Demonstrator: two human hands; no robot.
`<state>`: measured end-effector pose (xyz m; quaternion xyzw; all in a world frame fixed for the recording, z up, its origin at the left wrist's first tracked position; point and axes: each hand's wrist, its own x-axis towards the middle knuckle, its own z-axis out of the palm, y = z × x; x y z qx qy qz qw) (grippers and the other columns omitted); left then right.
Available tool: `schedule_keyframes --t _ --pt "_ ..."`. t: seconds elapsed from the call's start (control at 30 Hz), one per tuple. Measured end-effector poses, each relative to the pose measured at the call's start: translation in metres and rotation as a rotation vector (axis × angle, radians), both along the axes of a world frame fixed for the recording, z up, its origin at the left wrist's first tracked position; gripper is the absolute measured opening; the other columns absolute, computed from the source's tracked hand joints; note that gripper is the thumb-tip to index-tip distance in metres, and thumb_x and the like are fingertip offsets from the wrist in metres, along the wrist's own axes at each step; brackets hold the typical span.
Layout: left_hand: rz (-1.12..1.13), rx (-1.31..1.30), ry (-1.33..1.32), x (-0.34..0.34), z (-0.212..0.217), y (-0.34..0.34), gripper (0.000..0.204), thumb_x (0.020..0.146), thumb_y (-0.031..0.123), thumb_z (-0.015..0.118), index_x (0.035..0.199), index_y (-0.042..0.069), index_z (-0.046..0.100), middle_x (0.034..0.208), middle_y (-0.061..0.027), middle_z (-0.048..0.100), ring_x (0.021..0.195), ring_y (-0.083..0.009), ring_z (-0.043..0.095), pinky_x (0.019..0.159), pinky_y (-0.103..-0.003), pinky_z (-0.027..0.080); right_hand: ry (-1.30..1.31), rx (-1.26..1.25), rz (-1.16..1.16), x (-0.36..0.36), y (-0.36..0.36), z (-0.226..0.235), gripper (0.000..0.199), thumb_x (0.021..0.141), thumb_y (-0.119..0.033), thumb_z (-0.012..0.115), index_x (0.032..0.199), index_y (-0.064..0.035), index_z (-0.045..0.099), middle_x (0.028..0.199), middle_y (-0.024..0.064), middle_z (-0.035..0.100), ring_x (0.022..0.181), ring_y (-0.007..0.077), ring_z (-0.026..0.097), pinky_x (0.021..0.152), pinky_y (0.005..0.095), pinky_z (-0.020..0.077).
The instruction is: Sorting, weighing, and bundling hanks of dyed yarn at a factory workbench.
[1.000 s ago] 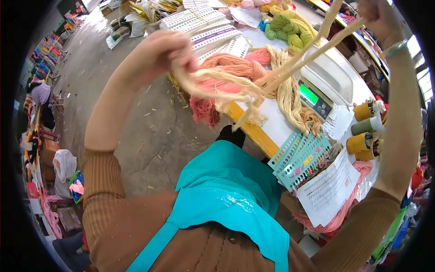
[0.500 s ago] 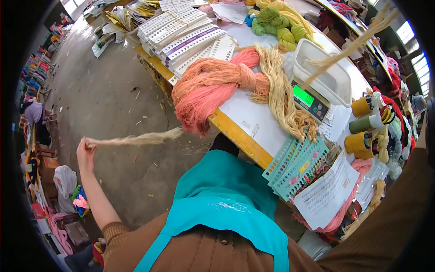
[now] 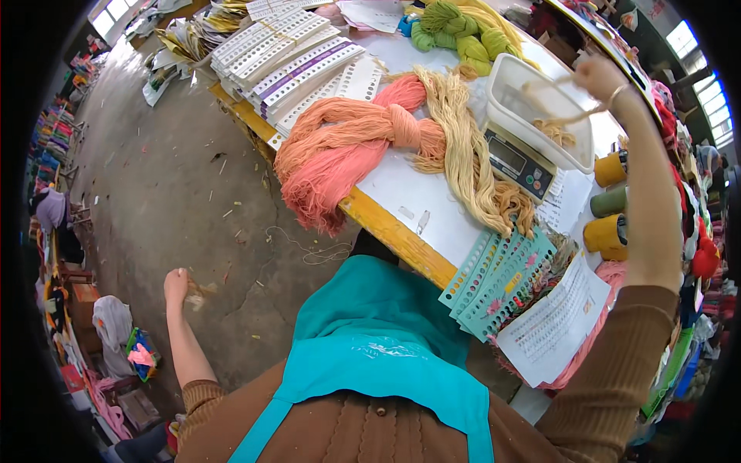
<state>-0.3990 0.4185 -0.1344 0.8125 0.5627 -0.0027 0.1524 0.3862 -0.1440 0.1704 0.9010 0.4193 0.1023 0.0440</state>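
Over the table's far right side, my right hand [image 3: 602, 77] is closed on a hank of beige thread [image 3: 575, 118], partly smeared by motion. The thread's lower end rests in a white plastic tray [image 3: 515, 127], which sits on a digital scale [image 3: 515, 166] with a dark display. Low on the left, away from the table, my left hand [image 3: 176, 287] is closed in a fist. A blurred wisp of tan thread [image 3: 202, 292] trails beside it above the floor. Next to the scale lie a cream skein [image 3: 463, 147] and a coral and orange skein [image 3: 347, 143].
Stacked white punched cards [image 3: 285, 58] stand on the yellow-edged table [image 3: 397, 239]. Green yarn [image 3: 463, 35] lies behind. Turquoise thread cards [image 3: 502, 282] and a printed sheet [image 3: 554, 320] cover the near corner. Yellow cylinders [image 3: 606, 238] stand at right; yarn bundles line the left.
My right hand has come into view over the tray, and its thread has dropped into it. My left hand has moved lower, its thread no longer stretched out. The scale's display went from green to dark.
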Motion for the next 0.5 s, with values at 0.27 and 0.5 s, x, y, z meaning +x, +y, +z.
schedule_keyframes --t 0.27,0.5 --pt "0.013 -0.412 -0.479 0.05 -0.002 -0.022 0.031 0.093 0.026 0.053 0.082 -0.001 0.065 0.07 -0.004 0.059 0.069 -0.0137 0.056 0.065 -0.03 0.044 -0.313 0.233 -0.129 -0.165 -0.027 -0.09 0.017 0.085 -0.026 0.065 0.092 -0.011 0.068 0.088 0.0098 0.068 0.09 0.0292 0.065 0.077 0.0404 0.0503" --pt "0.076 -0.772 -0.877 0.106 -0.005 -0.075 0.023 0.098 0.027 0.053 0.088 0.007 0.059 0.059 0.0041 0.045 0.056 -0.0087 0.048 0.062 -0.027 0.045 -0.072 0.489 -0.089 -0.29 -0.052 -0.13 0.026 0.076 -0.012 0.072 0.1 -0.0054 0.065 0.11 0.0127 0.062 0.108 0.0325 0.057 0.092 0.0423 0.0459"
